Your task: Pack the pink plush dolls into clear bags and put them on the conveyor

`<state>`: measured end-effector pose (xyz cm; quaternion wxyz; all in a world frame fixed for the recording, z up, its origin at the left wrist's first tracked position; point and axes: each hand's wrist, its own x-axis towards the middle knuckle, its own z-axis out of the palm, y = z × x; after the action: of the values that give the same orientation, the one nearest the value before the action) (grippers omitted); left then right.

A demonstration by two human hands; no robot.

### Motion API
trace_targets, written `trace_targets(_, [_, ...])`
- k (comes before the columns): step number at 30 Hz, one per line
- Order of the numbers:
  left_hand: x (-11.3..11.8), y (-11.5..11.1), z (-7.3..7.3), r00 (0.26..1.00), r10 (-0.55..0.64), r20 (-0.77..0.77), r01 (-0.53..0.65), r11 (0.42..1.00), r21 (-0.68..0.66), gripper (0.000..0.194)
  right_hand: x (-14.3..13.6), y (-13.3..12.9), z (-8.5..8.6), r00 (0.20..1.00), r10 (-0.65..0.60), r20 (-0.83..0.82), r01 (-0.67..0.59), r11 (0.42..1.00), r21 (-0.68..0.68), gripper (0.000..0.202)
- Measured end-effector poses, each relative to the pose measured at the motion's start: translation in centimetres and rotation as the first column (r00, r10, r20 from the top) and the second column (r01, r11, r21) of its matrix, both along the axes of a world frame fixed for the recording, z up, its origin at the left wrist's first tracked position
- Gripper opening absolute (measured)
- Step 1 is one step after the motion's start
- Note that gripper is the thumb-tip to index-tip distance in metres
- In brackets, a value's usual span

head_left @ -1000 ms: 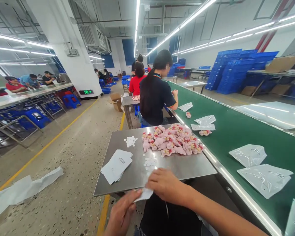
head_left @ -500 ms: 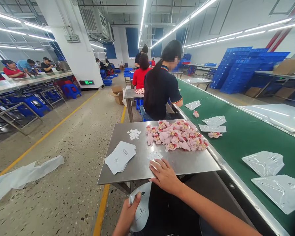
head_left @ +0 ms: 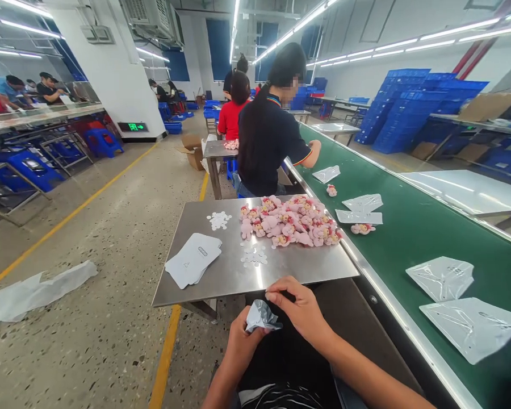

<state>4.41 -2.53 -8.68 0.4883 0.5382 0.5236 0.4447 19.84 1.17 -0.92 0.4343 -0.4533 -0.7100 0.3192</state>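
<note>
My left hand [head_left: 243, 339] grips a small silver-white pouch [head_left: 262, 316], its mouth spread and its foil inside showing. Just to the right and above the pouch is my right hand [head_left: 301, 307], thumb and forefinger pinched together; what they hold, if anything, is too small to make out. Beyond both hands, white round discs [head_left: 254, 254] lie near the front of the metal table [head_left: 225, 278]. A second patch of discs [head_left: 218, 220] is farther back. Flat pouches [head_left: 193, 259] are stacked at the left, and a heap of pink plush dolls [head_left: 289, 222] covers the back right.
A green conveyor belt [head_left: 392, 244] runs along my right, carrying filled-looking pouches [head_left: 472, 329] and a few dolls. Ahead, a co-worker [head_left: 268, 125] in a dark shirt sits beside the belt. Blue crates [head_left: 404, 113] are stacked beyond it.
My right hand has left the discs at the table's front and come back, pinched, beside the pouch. My left hand has raised the pouch, which now gapes. The view has shifted slightly.
</note>
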Motion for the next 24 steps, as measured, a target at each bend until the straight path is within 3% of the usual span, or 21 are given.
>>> trace_targets(2, [1.0, 0.2, 0.0, 0.999, -0.007, -0.034, 0.007, 1.0, 0.015, 0.017, 0.7, -1.1, 1.3, 0.995, 0.008, 0.097, -0.01, 1.0, 0.015, 0.007])
trace_targets(4, [2.1, 0.4, 0.3, 0.999, -0.018, -0.041, 0.019, 0.999, 0.028, 0.015, 1.4, -1.9, 1.8, 0.967, 0.0, 0.255, -0.03, 0.993, 0.113, 0.006])
trace_targets(8, [4.7, 1.0, 1.1, 0.991, -0.125, 0.042, 0.124, 0.992, 0.039, 0.017, 3.3, -2.7, 2.6, 0.876, -0.046, 0.479, -0.056, 0.979, 0.195, 0.009])
trace_targets(11, [6.8, 1.9, 1.6, 0.962, -0.25, 0.11, 0.25, 0.968, 0.015, 0.026, 6.4, -1.8, 3.7, 0.868, 0.004, 0.497, -0.089, 0.985, 0.148, 0.013])
trace_targets(13, [8.3, 2.6, 1.8, 0.947, -0.296, 0.127, 0.303, 0.952, -0.034, 0.031, 10.4, 0.1, 4.4, 0.891, -0.117, 0.438, 0.059, 0.988, 0.145, 0.017])
trace_targets(14, [8.9, 2.9, 2.0, 0.942, -0.308, 0.134, 0.318, 0.946, -0.059, 0.033, 13.0, 1.5, 4.5, 0.88, -0.253, 0.402, 0.218, 0.967, 0.131, 0.02])
trace_targets(15, [9.6, 3.3, 2.2, 0.937, -0.319, 0.145, 0.332, 0.94, -0.08, 0.035, 15.9, 2.9, 4.6, 0.821, -0.419, 0.388, 0.407, 0.906, 0.119, 0.021])
trace_targets(16, [10.2, 3.5, 2.4, 0.929, -0.332, 0.163, 0.35, 0.932, -0.095, 0.037, 18.8, 4.5, 4.5, 0.714, -0.555, 0.426, 0.594, 0.803, 0.051, 0.02])
trace_targets(17, [10.8, 3.8, 2.7, 0.919, -0.347, 0.19, 0.37, 0.923, -0.104, 0.039, 21.6, 6.0, 4.2, 0.583, -0.662, 0.47, 0.765, 0.642, -0.045, 0.022])
trace_targets(19, [12.0, 4.2, 3.3, 0.893, -0.379, 0.244, 0.413, 0.905, -0.105, 0.042, 26.1, 8.6, 3.5, 0.521, -0.69, 0.502, 0.837, 0.528, -0.142, 0.031])
trace_targets(21, [13.2, 4.7, 3.9, 0.871, -0.412, 0.266, 0.451, 0.887, -0.103, 0.041, 28.7, 10.3, 2.5, 0.556, -0.671, 0.491, 0.825, 0.52, -0.224, 0.036])
trace_targets(24, [14.9, 5.5, 4.4, 0.854, -0.443, 0.272, 0.484, 0.869, -0.103, 0.04, 29.6, 10.5, 1.6, 0.621, -0.644, 0.447, 0.781, 0.556, -0.284, 0.035])
